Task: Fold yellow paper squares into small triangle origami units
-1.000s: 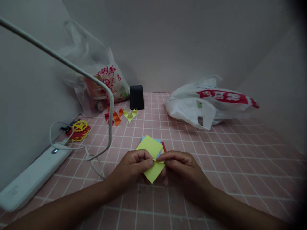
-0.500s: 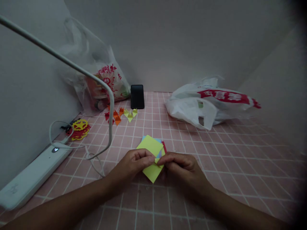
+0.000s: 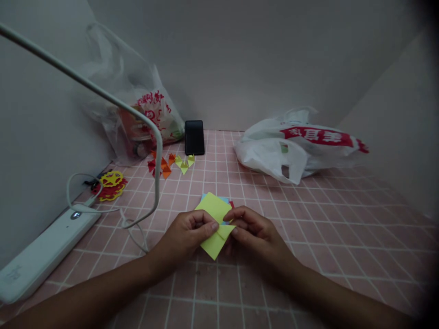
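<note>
A yellow-green square of paper (image 3: 215,242) is pinched between both hands just above the pink tiled table. My left hand (image 3: 187,235) grips its left side with thumb and forefinger. My right hand (image 3: 252,230) holds its right side, where a small flap is folded over. Behind the hands lies a small stack of coloured paper sheets (image 3: 214,205), yellow on top with blue and red edges showing.
A white lamp arm (image 3: 156,137) curves down at left, its base and cable (image 3: 44,249) along the left wall. Small folded paper pieces (image 3: 171,163) and a black phone (image 3: 194,137) sit near the back. Plastic bags (image 3: 295,146) lie at back left and right.
The fingers of both hands have shifted on the yellow-green paper and a small flap now lies folded over at its right side. The hands sit slightly farther from me.
</note>
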`<state>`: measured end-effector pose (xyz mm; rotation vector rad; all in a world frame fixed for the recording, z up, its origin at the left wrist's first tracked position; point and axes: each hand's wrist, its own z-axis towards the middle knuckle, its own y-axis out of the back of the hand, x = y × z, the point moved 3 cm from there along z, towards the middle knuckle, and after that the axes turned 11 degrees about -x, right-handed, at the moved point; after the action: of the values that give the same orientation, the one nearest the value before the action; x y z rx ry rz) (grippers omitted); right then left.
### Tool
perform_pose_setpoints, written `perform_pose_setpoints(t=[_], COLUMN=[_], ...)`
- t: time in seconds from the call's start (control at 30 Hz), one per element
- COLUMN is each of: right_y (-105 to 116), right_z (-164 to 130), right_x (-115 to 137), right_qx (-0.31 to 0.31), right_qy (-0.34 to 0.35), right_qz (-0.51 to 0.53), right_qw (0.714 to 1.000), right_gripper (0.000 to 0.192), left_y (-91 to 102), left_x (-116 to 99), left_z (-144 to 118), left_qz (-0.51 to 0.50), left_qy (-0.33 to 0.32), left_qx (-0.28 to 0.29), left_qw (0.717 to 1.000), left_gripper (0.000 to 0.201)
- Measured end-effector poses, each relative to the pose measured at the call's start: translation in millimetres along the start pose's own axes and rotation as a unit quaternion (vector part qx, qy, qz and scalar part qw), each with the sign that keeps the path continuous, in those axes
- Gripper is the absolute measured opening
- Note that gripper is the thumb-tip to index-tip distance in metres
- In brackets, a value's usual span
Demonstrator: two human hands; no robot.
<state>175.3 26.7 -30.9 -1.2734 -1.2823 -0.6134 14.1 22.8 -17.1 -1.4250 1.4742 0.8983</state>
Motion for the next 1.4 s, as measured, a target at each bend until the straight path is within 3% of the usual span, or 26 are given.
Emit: perform_pose_setpoints(t=[0.17,0.37,0.67,1.1,1.4], right_y=[-1,0,1,2,1], right_z=[1,0,1,3,3], right_x=[6,14,8,7,6], right_qx=[-0.015,-0.046,-0.023,-0.031,-0.022], right_qy=[0.003,0.059,0.0,-0.006,-0.017], right_qz=[-0.027,-0.133,-0.061,-0.047,-0.032], right_qw=[1.0,0.988,0.998,0.998,0.999], right_gripper=[0.015,0.013,0.021,0.021,0.028], left_y=[1.9,2.8,3.9,4.5,3.6], left_x=[-7,-12,-9,-9,-11], left_z=[-2,-3,2,1,0], left_qz=[0.047,0.086,0.094,0.096,0.115], left_qy=[-0.038,-0.048,-0.038,-0.019,-0.043], left_qx=[-0.012,-0.022,-0.017,-0.038,-0.052], left_qw=[0.998,0.995,0.995,0.994,0.991], left_gripper=[0.024,0.025,0.024,0.026,0.025])
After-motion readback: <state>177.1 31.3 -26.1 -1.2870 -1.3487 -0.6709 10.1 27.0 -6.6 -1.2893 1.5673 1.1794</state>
